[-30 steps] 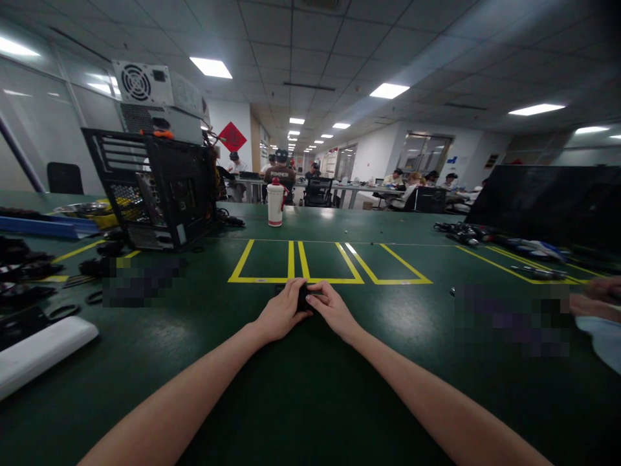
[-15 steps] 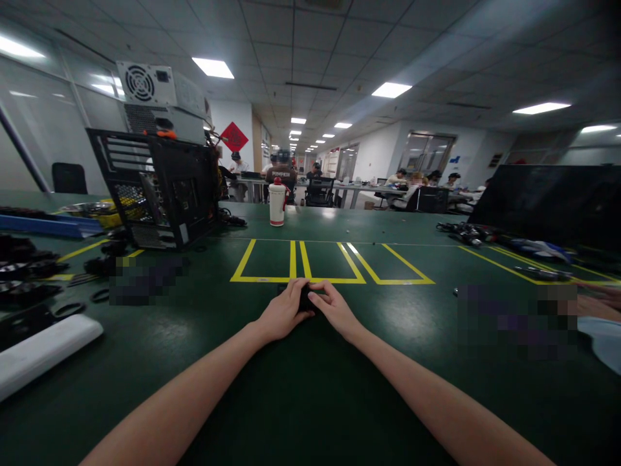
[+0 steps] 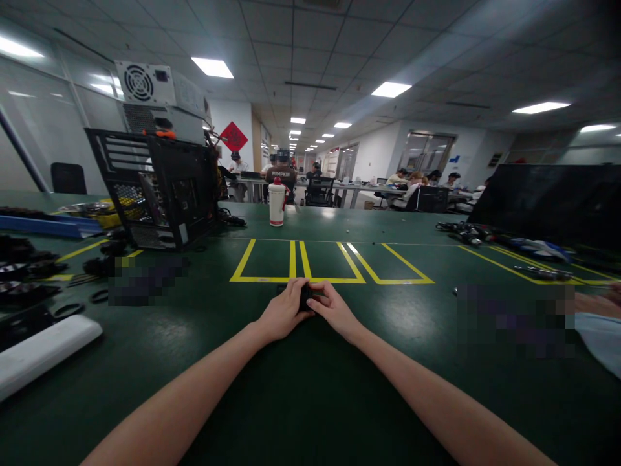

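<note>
Head view: small black part (image 3: 305,299) held in both hands over green table (image 3: 310,401).
Part is grasped by left hand (image 3: 285,314), mostly covered; its right side is pinched by right hand (image 3: 336,312) fingertips. Located just at near edge of yellow tape (image 3: 334,281). White cup (image 3: 276,207) seen farther back, open PC case (image 3: 187,194) to left.

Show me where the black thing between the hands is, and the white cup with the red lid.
Black thing (image 3: 305,298), head view: its small uncovered part.
White cup (image 3: 276,207), head view: middle of its pale side, below the lid (image 3: 277,181).
</note>
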Tool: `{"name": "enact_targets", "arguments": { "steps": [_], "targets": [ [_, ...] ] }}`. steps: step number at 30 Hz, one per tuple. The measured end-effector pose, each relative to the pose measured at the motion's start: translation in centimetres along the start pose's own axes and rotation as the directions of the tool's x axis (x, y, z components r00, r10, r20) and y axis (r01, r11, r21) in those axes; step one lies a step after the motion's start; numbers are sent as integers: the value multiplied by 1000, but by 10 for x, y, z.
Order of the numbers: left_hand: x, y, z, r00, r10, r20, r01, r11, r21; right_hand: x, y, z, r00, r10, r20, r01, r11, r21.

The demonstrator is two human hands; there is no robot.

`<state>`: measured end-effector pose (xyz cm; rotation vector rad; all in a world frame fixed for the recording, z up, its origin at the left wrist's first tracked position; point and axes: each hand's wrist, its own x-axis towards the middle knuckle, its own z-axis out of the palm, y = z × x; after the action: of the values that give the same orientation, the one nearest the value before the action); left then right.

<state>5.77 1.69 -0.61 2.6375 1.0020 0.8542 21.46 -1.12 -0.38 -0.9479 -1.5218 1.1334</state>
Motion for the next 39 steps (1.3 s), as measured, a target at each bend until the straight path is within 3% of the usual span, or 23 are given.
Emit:
{"name": "enact_targets", "arguments": {
  "steps": [9, 15, 22, 30, 39],
  "targets": [
    [0, 0, 2, 1000, -25, -7, 25, 999, 30, 3, 2, 0, 998, -32, -49, 30, 999, -34],
    [0, -1, 3, 999, -34, -8, 34, 998, 50, 1, 1, -1, 1000, 12, 15, -12, 1000, 25],
    [1, 0, 2, 999, -39, -3, 39, 998, 39, 1, 2, 1, 998, -42, -39, 41, 999, -14],
    [-1, 4, -2, 999, -49, 18, 48, 999, 14, 1, -1, -2, 999, 34, 22, -34, 999, 2],
    [0, 2, 1, 1000, -28, -4, 28, 999, 43, 6, 5, -1, 998, -23, -60, 21, 999, -32]
  ]
}}
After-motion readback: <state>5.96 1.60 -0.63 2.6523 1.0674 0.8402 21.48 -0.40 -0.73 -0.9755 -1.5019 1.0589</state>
